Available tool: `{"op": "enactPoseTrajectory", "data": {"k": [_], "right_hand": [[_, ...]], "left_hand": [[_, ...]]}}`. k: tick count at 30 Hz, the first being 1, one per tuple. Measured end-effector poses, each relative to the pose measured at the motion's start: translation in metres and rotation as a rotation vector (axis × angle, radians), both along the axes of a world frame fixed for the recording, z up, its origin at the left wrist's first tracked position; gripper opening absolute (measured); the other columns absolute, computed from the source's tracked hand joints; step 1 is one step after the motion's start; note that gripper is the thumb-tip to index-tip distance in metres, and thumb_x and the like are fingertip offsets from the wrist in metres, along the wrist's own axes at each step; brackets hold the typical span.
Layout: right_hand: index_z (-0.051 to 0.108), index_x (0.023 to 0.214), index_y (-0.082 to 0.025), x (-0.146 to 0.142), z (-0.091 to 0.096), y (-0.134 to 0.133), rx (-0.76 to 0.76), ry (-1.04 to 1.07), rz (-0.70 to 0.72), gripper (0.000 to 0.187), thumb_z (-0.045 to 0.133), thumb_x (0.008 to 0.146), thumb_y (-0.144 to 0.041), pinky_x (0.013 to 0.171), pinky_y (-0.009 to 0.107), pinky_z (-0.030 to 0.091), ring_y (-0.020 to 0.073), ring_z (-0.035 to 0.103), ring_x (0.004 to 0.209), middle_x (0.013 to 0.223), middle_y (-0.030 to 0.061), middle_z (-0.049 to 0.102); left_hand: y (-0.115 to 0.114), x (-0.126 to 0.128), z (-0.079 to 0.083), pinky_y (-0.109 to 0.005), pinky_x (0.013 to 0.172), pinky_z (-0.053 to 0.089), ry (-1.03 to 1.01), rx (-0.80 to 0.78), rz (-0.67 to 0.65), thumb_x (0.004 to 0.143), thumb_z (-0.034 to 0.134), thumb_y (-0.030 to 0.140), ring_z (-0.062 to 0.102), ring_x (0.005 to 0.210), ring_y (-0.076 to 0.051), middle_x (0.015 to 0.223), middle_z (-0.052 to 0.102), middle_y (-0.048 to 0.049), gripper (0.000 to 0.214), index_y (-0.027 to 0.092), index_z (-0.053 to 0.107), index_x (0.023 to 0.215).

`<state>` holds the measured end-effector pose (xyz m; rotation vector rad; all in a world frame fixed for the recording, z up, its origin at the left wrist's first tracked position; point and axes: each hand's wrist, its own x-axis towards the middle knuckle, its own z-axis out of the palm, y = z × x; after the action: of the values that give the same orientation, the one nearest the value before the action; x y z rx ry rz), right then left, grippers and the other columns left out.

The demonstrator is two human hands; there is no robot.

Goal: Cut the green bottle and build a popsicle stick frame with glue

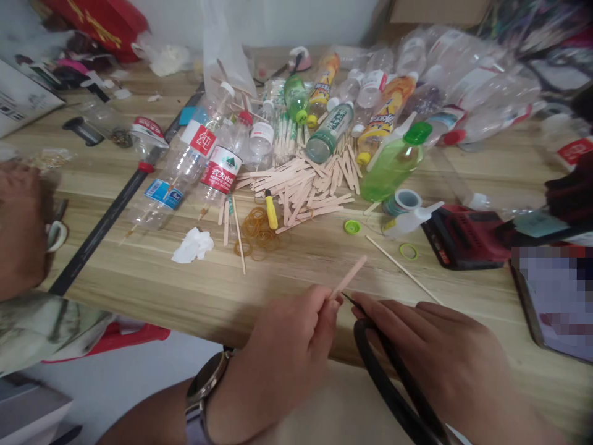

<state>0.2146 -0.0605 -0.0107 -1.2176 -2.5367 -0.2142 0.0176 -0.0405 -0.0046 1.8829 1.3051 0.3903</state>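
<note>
My left hand (287,352), with a watch on its wrist, pinches a wooden craft stick (351,276) between thumb and forefinger. The stick slants up to the right over the table's near edge. In my right hand (449,346) is a pair of black-handled scissors (370,364), gripped near the blades, with the handle loops toward me. Their dark tip lies close to the lower part of the stick; whether it touches cannot be made out. Beyond both hands lies a heap of loose craft sticks (296,185). Rubber bands (256,227) and a small yellow screwdriver (271,210) lie at its front.
Plastic bottles (380,86) crowd the table's back. A green bottle (393,161) stands right of the sticks. A red-and-black power tool (467,235) and a phone (551,303) lie at the right. A black tube (102,235) crosses the left side, beside another person's hand (21,228).
</note>
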Motion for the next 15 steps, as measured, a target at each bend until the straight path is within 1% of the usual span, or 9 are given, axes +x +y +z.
{"op": "enactPoseTrajectory", "data": {"k": [7, 10, 12, 13, 14, 15], "right_hand": [[0.052, 0.108, -0.013, -0.0018, 0.0002, -0.0018, 0.016, -0.024, 0.005, 0.035, 0.018, 0.106, -0.018, 0.048, 0.027, 0.040, 0.0122, 0.058, 0.049, 0.072, 0.0026, 0.069], [0.054, 0.106, -0.012, 0.0005, -0.0014, 0.0005, 0.063, -0.063, 0.019, 0.034, 0.020, 0.104, -0.012, 0.048, 0.029, 0.038, 0.0134, 0.056, 0.047, 0.069, 0.0016, 0.068], [0.057, 0.104, -0.011, 0.0032, -0.0036, 0.0024, 0.066, -0.071, 0.047, 0.037, 0.021, 0.103, -0.011, 0.048, 0.030, 0.037, 0.0144, 0.055, 0.047, 0.068, 0.0018, 0.068], [0.059, 0.105, -0.011, 0.0042, -0.0046, 0.0035, 0.034, -0.036, 0.052, 0.038, 0.022, 0.104, -0.013, 0.048, 0.031, 0.037, 0.0148, 0.055, 0.047, 0.068, 0.0022, 0.068], [0.062, 0.104, -0.012, 0.0045, -0.0054, 0.0045, -0.052, 0.050, 0.040, 0.038, 0.025, 0.105, -0.018, 0.048, 0.030, 0.038, 0.0152, 0.057, 0.049, 0.070, 0.0028, 0.069], [0.065, 0.101, -0.014, 0.0039, -0.0058, 0.0057, -0.168, 0.172, 0.014, 0.037, 0.029, 0.105, -0.023, 0.048, 0.030, 0.039, 0.0154, 0.058, 0.051, 0.070, 0.0034, 0.069]], "left_hand": [[-0.0019, -0.0004, 0.0010, -0.029, 0.059, 0.041, 0.052, 0.080, -0.036, 0.102, 0.033, 0.028, 0.065, 0.068, -0.018, 0.077, 0.070, -0.0010, 0.031, 0.020, 0.059, 0.087], [-0.0020, -0.0007, 0.0005, -0.029, 0.057, 0.043, 0.093, 0.141, -0.101, 0.102, 0.034, 0.024, 0.064, 0.065, -0.019, 0.074, 0.068, -0.0011, 0.029, 0.020, 0.058, 0.086], [-0.0021, -0.0010, -0.0022, -0.031, 0.056, 0.045, 0.143, 0.257, -0.165, 0.100, 0.034, 0.018, 0.064, 0.063, -0.020, 0.073, 0.068, -0.0024, 0.027, 0.019, 0.058, 0.089], [-0.0020, -0.0011, -0.0040, -0.032, 0.055, 0.046, 0.173, 0.339, -0.197, 0.099, 0.033, 0.014, 0.064, 0.062, -0.021, 0.073, 0.068, -0.0035, 0.027, 0.018, 0.058, 0.090], [-0.0016, -0.0011, -0.0057, -0.033, 0.055, 0.047, 0.204, 0.436, -0.227, 0.097, 0.032, 0.010, 0.063, 0.061, -0.022, 0.073, 0.068, -0.0049, 0.027, 0.016, 0.058, 0.092], [-0.0009, -0.0011, -0.0072, -0.034, 0.054, 0.048, 0.234, 0.543, -0.251, 0.095, 0.030, 0.007, 0.063, 0.060, -0.022, 0.073, 0.068, -0.0063, 0.028, 0.014, 0.057, 0.094]]}}
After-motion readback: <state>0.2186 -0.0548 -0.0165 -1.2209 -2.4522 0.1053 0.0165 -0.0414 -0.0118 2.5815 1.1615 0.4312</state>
